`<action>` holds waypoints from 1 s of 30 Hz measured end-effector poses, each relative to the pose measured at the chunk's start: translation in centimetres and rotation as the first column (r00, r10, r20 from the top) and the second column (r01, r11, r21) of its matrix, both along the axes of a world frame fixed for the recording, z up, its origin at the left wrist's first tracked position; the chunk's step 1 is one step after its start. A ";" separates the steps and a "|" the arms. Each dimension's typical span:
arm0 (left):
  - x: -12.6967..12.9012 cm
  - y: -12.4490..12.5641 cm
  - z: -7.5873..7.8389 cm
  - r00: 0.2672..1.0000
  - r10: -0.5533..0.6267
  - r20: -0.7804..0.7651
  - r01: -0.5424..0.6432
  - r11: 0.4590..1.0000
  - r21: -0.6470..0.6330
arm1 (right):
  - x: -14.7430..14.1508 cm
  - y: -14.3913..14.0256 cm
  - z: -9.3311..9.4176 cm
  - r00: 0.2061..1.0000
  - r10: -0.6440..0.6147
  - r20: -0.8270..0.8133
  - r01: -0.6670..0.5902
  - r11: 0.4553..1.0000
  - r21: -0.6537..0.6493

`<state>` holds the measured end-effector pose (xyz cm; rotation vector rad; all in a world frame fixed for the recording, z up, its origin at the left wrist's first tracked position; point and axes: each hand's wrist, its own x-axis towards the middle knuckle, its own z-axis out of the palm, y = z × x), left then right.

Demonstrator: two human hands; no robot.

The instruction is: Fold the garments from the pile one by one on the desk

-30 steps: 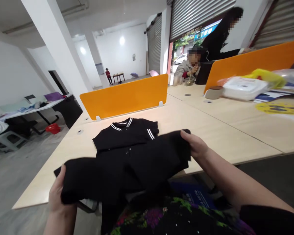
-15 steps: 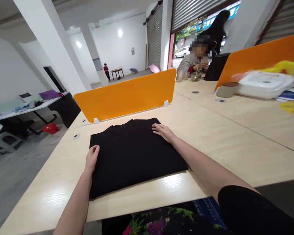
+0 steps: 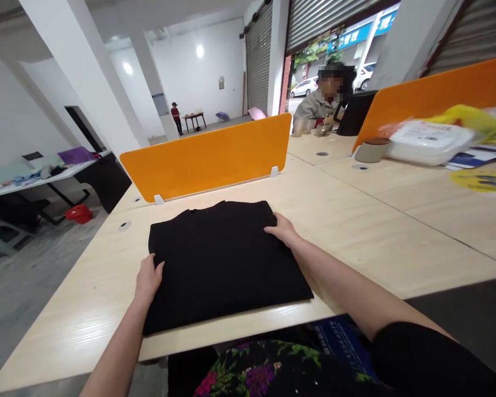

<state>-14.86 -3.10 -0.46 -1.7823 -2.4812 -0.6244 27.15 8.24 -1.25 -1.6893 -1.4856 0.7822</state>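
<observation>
A black T-shirt (image 3: 219, 264), folded into a broad flat shape, lies on the pale wooden table (image 3: 339, 220), its neckline at the far side. My left hand (image 3: 149, 277) holds the shirt's left edge, thumb on top and fingers at the side. At the upper right edge my right hand (image 3: 284, 229) grips the cloth, with the thumb over the top and the other fingers along the outer side. The fingertips under the cloth are partly hidden.
An orange divider (image 3: 206, 157) stands behind the shirt. On the right are a tape roll (image 3: 373, 150), a white plastic-wrapped pack (image 3: 430, 140) and a yellow bag (image 3: 469, 120). Across the table a person (image 3: 316, 107) sits near a black bag (image 3: 355, 114).
My right hand has gone from lying on top of the shirt to gripping its right edge. My left hand has slid slightly nearer along the left edge and spread its thumb.
</observation>
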 end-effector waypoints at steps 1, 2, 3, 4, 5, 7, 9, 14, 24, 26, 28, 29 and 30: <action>-0.4 -0.2 0.0 1.000 -0.024 -0.010 0.024 1.000 -0.009 | 0.5 -0.9 -0.4 0.998 -0.005 -0.068 0.005 1.000 -0.001; -0.6 -0.5 0.2 0.999 -0.036 -0.025 0.036 0.999 -0.020 | 1.0 -1.8 -0.8 0.990 -0.022 -0.141 0.023 1.000 0.003; -0.7 -0.7 0.3 0.998 -0.033 -0.047 0.032 0.999 -0.030 | 1.5 -2.7 -1.2 0.975 -0.052 -0.218 0.056 0.998 0.011; -0.6 -0.8 0.6 0.997 -0.022 -0.080 0.019 0.999 -0.034 | 1.9 -3.6 -1.4 0.950 -0.092 -0.299 0.098 0.995 0.007; -0.3 -1.0 0.8 0.992 -0.009 -0.125 0.006 1.000 -0.027 | 2.2 -4.4 -1.6 0.916 -0.128 -0.380 0.133 0.991 -0.013; 1.0 -1.1 1.0 0.972 -0.019 -0.235 0.024 0.999 0.020 | 2.6 -5.6 -1.3 0.830 -0.151 -0.537 0.112 0.988 -0.104; 2.7 -1.1 0.8 0.936 -0.113 -0.335 0.134 0.990 0.041 | 2.6 -6.4 -0.6 0.746 -0.110 -0.657 -0.031 0.979 -0.199; 6.1 -0.5 -0.1 0.875 -0.341 -0.343 0.299 0.939 -0.168 | 1.5 -6.7 2.3 0.636 0.062 -0.769 -0.323 0.927 -0.192; 14.3 -1.4 -0.4 0.818 -0.500 -0.286 0.476 0.866 -0.152 | 0.4 -5.6 3.1 0.730 0.001 -0.683 -0.236 0.939 -0.251; 14.7 -1.3 -1.1 0.814 -0.517 -0.266 0.492 0.856 -0.157 | -0.5 -5.3 5.0 0.736 0.055 -0.675 -0.245 0.951 -0.190; 14.7 -1.3 -1.5 0.811 -0.528 -0.254 0.506 0.849 -0.151 | -2.8 -4.9 7.7 0.721 0.144 -0.678 -0.287 0.952 -0.103; 14.6 -1.3 -1.6 0.806 -0.537 -0.248 0.516 0.843 -0.151 | -4.6 -4.6 9.0 0.706 0.201 -0.679 -0.319 0.946 -0.053; 14.4 -1.3 -1.6 0.797 -0.555 -0.236 0.534 0.832 -0.153 | -6.8 -4.4 10.3 0.692 0.256 -0.675 -0.354 0.935 -0.008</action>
